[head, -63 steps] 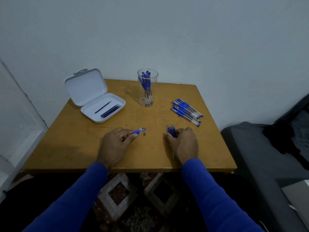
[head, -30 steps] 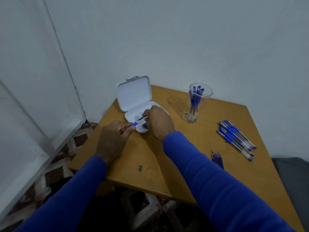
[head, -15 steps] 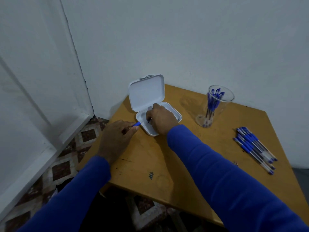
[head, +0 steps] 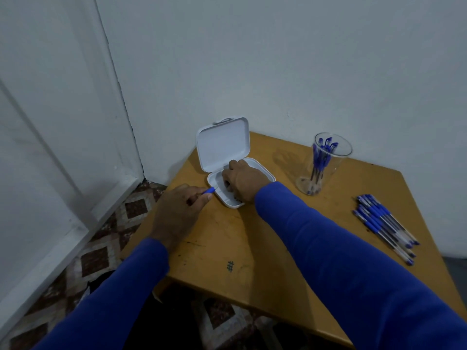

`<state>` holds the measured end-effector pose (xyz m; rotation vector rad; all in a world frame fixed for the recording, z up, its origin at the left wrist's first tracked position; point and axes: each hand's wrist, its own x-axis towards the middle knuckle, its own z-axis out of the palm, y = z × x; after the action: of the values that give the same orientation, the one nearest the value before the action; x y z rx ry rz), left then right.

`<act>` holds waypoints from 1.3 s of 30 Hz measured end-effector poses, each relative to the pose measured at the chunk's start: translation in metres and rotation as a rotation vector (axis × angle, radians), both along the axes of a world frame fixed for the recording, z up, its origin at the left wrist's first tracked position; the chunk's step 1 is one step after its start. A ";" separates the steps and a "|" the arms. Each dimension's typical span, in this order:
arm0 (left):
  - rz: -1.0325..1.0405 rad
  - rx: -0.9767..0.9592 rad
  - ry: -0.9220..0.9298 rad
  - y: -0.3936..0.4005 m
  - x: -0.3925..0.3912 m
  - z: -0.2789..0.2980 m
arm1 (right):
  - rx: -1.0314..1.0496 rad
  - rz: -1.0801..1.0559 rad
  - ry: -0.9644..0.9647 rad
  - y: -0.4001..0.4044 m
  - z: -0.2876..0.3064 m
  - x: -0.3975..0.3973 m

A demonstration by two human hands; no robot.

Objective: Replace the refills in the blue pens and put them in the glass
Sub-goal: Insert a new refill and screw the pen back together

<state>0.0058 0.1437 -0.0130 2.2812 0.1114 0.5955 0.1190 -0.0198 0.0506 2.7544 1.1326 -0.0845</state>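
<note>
Fingers of the left hand (head: 177, 210) curl around a blue pen (head: 209, 190), pinching it so that only its blue tip pokes out past the thumb and forefinger, pointing toward the white case (head: 262, 170). That tip hangs just at the near-left rim of the case's tray. Fingers of the right hand (head: 243, 181) bend downward into the tray, knuckles up, covering most of its inside; whether they grip a refill cannot be told, since the fingertips are hidden under the hand. A few dark refill ends (head: 237, 200) show at the tray's near edge, just below the heel of that hand. The case's lid (head: 223, 142) stands open, tilted back toward the wall.

Both arms wear blue sleeves (head: 341, 248), the right one reaching across the wooden table (head: 252, 238) from the lower right.

To the right of the case, well apart from it, stands the clear glass (head: 328, 183), upright, with several blue pens inside, caps up. Farther right, near the table's edge, a loose bundle of blue pens (head: 384, 223) lies flat, side by side. A small dark hash mark (head: 230, 266) sits on the tabletop between the 2 arms.
</note>
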 end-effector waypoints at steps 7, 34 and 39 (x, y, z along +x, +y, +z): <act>-0.021 0.036 -0.045 -0.004 -0.006 0.004 | 0.103 -0.054 -0.022 -0.008 0.008 -0.006; -0.320 -0.087 -0.052 -0.132 -0.055 0.009 | 1.757 -0.705 0.641 -0.148 -0.006 -0.148; -0.344 -0.074 -0.042 -0.145 -0.057 0.011 | 1.767 -0.761 0.606 -0.156 -0.007 -0.155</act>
<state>-0.0516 -0.0011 -0.0017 2.1479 -0.2700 0.4494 -0.0361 -0.1761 0.0440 4.8088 -0.3641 0.0413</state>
